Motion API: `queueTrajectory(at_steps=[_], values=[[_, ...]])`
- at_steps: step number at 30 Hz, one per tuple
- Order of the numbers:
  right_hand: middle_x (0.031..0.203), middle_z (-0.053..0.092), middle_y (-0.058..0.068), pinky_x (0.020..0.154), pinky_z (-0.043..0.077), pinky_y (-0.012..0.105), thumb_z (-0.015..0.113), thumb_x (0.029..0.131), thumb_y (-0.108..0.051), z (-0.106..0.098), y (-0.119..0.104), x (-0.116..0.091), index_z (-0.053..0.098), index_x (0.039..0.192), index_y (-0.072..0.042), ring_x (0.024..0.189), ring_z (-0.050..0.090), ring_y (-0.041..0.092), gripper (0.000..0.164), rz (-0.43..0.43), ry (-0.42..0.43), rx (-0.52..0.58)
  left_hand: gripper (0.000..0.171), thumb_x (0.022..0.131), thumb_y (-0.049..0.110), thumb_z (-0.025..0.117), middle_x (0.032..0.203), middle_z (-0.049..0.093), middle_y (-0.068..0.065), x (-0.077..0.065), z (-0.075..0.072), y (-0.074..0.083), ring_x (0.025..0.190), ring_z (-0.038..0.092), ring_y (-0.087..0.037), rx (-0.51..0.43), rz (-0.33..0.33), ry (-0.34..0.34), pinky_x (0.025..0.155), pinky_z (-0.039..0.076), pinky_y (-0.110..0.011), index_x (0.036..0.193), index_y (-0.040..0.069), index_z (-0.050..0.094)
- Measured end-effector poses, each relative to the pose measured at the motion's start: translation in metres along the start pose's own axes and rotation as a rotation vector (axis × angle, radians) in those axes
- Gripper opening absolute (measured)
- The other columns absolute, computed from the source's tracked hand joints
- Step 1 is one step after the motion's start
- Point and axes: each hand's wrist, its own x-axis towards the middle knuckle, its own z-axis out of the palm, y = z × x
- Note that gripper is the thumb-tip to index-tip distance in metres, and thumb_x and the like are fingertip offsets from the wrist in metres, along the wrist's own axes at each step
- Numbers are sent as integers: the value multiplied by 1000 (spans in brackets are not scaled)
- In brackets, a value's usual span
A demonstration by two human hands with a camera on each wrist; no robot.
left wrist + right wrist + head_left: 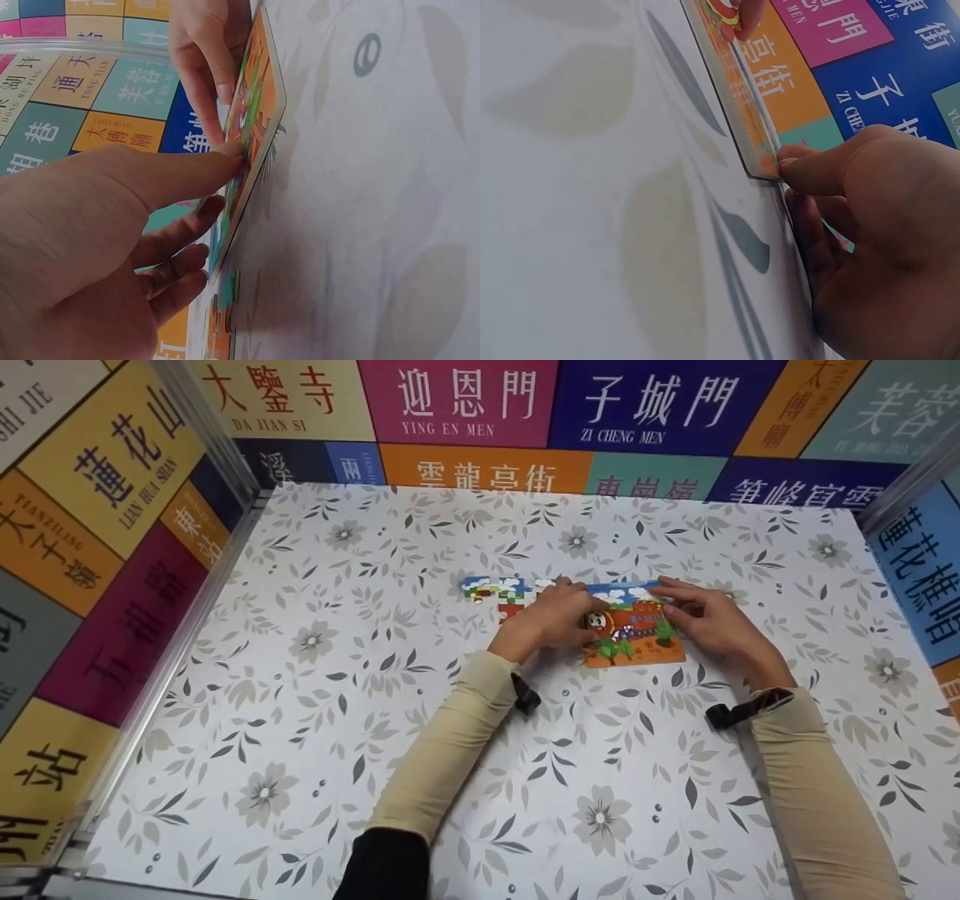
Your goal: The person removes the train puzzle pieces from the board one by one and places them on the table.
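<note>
A colourful jigsaw puzzle (637,652) with a blue sky and orange ground lies on the table between both hands. My left hand (559,615) covers its left part and pinches a puzzle piece (724,11) showing red and yellow, partly hidden by the fingers. In the left wrist view, the left thumb (217,161) reaches over the puzzle's surface. My right hand (712,619) touches the puzzle's right side with straight fingers. The right thumb (817,171) meets a corner in the right wrist view. Loose jigsaw pieces (491,587) lie left of the left hand, partly hidden by it.
A white table covering (450,735) with grey flowers and leaves lies under everything. Colourful panels with Chinese lettering (465,405) stand along the back and sides. A dark wrist camera (527,699) is strapped at the left cuff, another camera (721,716) at the right.
</note>
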Motion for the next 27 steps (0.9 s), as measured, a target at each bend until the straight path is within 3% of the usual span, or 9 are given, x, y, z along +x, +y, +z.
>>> queueTrajectory(at_steps=[4, 11, 14, 16, 19, 23, 27], values=[[179, 32, -2, 124, 37, 59, 55, 115, -24, 0, 0, 0, 56, 160, -26, 154, 46, 37, 46, -13, -9, 19, 39, 107, 43, 69, 132, 69, -2, -1, 2, -1, 120, 54, -25, 79, 19, 66, 104, 47, -43, 141, 25, 73], [178, 35, 6, 133, 19, 64, 59, 112, -16, -1, -3, 2, 57, 159, -18, 167, 23, 40, 46, -37, -12, 31, 42, 107, 41, 69, 139, 70, 0, -6, -6, -8, 126, 59, -23, 48, 28, 192, 106, 49, -43, 146, 24, 70], [178, 33, 9, 130, 26, 64, 58, 113, -14, 0, -4, 2, 54, 160, -15, 163, 31, 43, 48, -49, -12, 18, 44, 106, 41, 71, 142, 70, 1, -12, -12, -14, 127, 60, -23, 13, 33, 250, 106, 50, -44, 147, 25, 69], [178, 32, 11, 124, 35, 61, 57, 113, -14, 0, -4, 2, 52, 162, -13, 157, 39, 43, 49, -60, -8, -1, 44, 106, 41, 71, 143, 70, 1, -18, -15, -19, 128, 61, -23, -9, 38, 278, 106, 50, -44, 147, 25, 69], [178, 30, 15, 111, 43, 43, 56, 114, -16, 1, -4, 2, 50, 163, -13, 143, 52, 41, 50, -62, 3, -22, 46, 106, 39, 71, 143, 71, 0, -29, -20, -28, 127, 62, -23, -26, 43, 312, 107, 50, -45, 149, 24, 68], [176, 32, 17, 99, 42, 19, 56, 113, -16, 1, -3, 2, 52, 162, -13, 129, 59, 35, 49, -60, 29, -25, 46, 106, 37, 72, 140, 73, -3, -44, -24, -43, 127, 63, -25, -34, 39, 352, 109, 50, -46, 148, 19, 69], [175, 35, 14, 92, 42, 12, 58, 113, -16, 1, -2, 2, 54, 161, -15, 123, 61, 31, 49, -51, 42, -21, 46, 105, 35, 74, 139, 73, -5, -58, -27, -60, 129, 65, -26, -50, 33, 374, 113, 49, -47, 146, 16, 69]])
